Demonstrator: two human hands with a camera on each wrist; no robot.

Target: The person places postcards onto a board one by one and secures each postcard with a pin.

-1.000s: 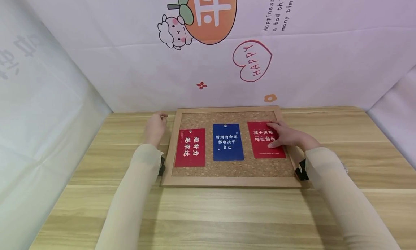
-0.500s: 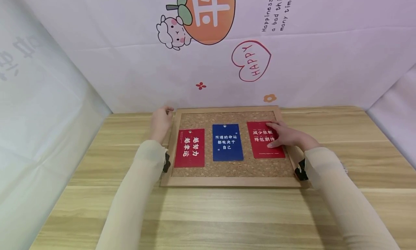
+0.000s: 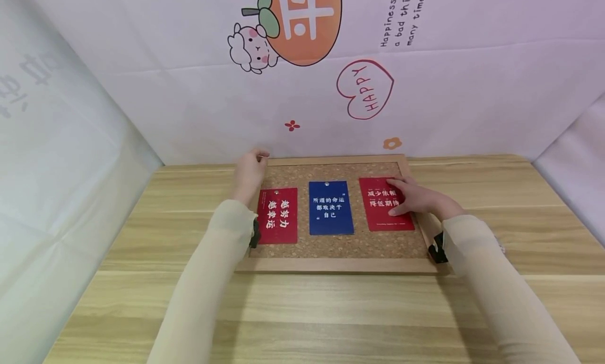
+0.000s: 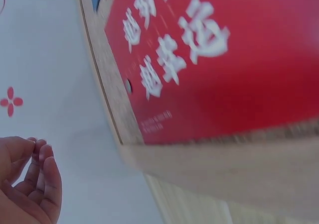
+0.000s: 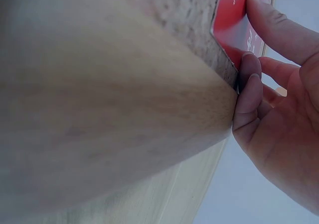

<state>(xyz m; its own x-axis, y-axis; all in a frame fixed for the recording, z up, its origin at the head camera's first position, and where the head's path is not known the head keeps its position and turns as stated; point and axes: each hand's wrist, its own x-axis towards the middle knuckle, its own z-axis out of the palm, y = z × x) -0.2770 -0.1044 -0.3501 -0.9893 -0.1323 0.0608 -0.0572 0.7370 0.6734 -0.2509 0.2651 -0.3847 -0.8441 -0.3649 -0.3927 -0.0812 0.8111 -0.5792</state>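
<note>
A cork board (image 3: 333, 248) in a wooden frame lies on the table with three cards on it. My right hand (image 3: 418, 196) rests on the right red card (image 3: 385, 222), thumb and index finger spread on its face; in the right wrist view its other fingers bend against the frame's edge. My left hand (image 3: 250, 172) is over the board's back left corner. Its thumb and fingertips meet in a pinch, seen in the left wrist view, around something tiny and almost wholly hidden. Nearest it lies the left red card (image 3: 279, 227); a blue card (image 3: 331, 225) lies mid-board.
Silver tacks show at the top of the left red card and the blue card. A printed white cloth (image 3: 189, 101) hangs right behind the board. The wooden table (image 3: 321, 316) extends in front of it and to both sides.
My left hand has moved right and a little away from me, from beside the board to over its back left corner, still pinched. The right hand stays on its card.
</note>
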